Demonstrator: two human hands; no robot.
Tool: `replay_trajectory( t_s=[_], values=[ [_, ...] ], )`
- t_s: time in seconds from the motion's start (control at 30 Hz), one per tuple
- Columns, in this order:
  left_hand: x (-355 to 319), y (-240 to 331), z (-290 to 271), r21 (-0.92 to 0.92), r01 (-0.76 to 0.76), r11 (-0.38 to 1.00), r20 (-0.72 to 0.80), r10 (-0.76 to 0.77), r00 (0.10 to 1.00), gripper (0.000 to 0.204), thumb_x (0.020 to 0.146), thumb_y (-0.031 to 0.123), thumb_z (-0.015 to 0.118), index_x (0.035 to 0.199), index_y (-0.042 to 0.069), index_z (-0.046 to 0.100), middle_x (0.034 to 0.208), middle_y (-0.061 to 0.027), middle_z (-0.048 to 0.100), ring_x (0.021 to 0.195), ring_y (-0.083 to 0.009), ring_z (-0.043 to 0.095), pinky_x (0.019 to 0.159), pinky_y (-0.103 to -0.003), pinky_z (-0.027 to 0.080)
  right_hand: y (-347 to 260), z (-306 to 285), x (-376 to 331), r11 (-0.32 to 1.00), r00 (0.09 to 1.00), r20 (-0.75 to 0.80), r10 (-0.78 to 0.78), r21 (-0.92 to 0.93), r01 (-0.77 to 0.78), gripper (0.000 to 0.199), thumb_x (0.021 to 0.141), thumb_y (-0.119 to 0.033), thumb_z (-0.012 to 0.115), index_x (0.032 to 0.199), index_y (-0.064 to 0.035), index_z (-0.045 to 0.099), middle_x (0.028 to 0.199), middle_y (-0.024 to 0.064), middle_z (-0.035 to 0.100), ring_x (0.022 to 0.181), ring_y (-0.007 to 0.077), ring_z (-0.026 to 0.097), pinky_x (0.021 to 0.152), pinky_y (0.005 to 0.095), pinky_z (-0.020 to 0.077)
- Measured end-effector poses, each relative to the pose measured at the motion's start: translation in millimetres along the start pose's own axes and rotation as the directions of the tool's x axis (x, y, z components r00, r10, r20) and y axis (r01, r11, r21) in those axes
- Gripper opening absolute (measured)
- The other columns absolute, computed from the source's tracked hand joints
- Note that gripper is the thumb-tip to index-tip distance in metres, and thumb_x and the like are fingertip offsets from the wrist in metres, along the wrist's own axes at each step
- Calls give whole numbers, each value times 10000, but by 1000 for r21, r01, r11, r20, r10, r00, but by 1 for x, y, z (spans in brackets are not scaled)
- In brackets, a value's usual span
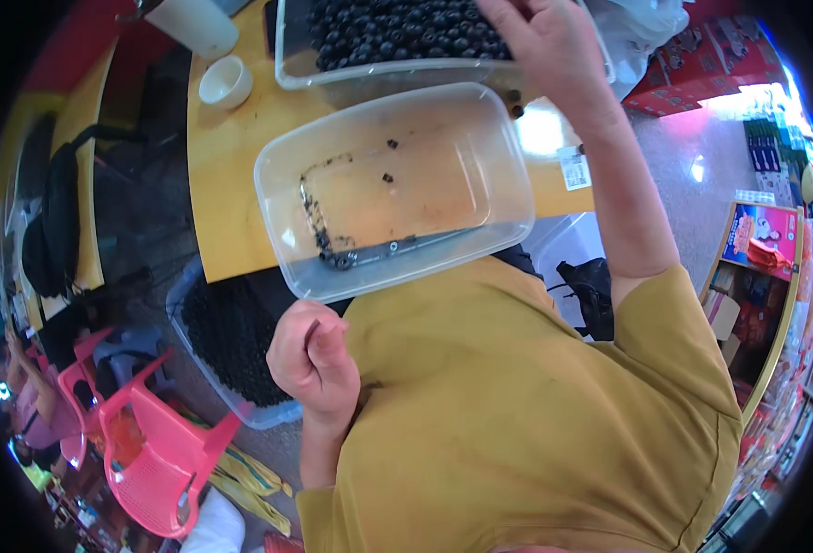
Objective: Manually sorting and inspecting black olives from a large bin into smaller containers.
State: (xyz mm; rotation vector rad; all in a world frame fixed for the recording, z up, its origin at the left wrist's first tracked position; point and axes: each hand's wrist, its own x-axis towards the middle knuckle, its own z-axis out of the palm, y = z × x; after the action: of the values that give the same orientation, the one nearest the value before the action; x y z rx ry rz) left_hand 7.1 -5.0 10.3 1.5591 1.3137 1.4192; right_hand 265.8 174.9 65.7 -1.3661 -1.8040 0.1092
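My right hand (554,41) reaches over the right end of a clear plastic tub (443,70) holding many small round black pieces (397,32). Its fingertips run off the top edge, so their grip is hidden. Closer to me, a second clear plastic tub (508,166) rests near the table's front edge. Inside it lie a few black pieces (388,178) and dark crumbs along its left and near sides. Just below that tub's near-left corner, my left hand (314,364) is closed, thumb against curled fingers. What it holds, if anything, I cannot make out.
A white cup (226,83) stands at the left of the wooden table (217,184). Two loose black pieces (516,103) lie beside the far tub. Under the table, a clear bin (240,405) is filled with black pieces. A pink chair (153,452) stands at lower left.
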Motion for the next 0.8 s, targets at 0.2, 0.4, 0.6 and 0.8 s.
replay_trajectory(
  t_s=[0.2, 0.4, 0.6, 0.8],
  values=[
    [-7, -9, -11, 14, 119, 993, -100, -117, 988, 312, 894, 226, 488, 690, -7, 447, 573, -78, 478, 504, -155, 472, 467, -243, 357, -10, 6, -6, 985, 998, -15, 55, -163, -57, 133, 787, -121, 601, 849, -8, 567, 695, 124, 561, 624, 227, 563, 571, 309, 438],
    [-12, -13, -16, 16, 153, 988, -146, -149, 978, 343, 894, 262, 487, 687, -9, 450, 573, -66, 473, 506, -140, 452, 466, -240, 344, -35, 41, -35, 922, 922, 29, -386, 48, 385, 92, 797, -86, 599, 884, -68, 576, 744, 23, 555, 613, 114, 517, 547, 255, 429],
    [-15, -11, -15, -1, 151, 988, -152, -150, 977, 351, 892, 271, 488, 683, -8, 449, 576, -65, 473, 512, -144, 456, 474, -241, 343, -82, 84, -91, 828, 587, 585, -559, 354, 436, 136, 735, -94, 547, 865, -56, 529, 754, 79, 512, 689, 275, 549, 581, 386, 438],
    [-23, -16, -19, 33, 159, 987, -177, -151, 973, 336, 894, 267, 489, 700, -7, 470, 595, -45, 477, 525, -119, 445, 480, -232, 337, -91, 100, -93, 800, 309, 753, -581, 458, 388, 169, 771, -121, 517, 896, -7, 507, 860, 129, 510, 788, 301, 558, 660, 397, 448]
  ],
)
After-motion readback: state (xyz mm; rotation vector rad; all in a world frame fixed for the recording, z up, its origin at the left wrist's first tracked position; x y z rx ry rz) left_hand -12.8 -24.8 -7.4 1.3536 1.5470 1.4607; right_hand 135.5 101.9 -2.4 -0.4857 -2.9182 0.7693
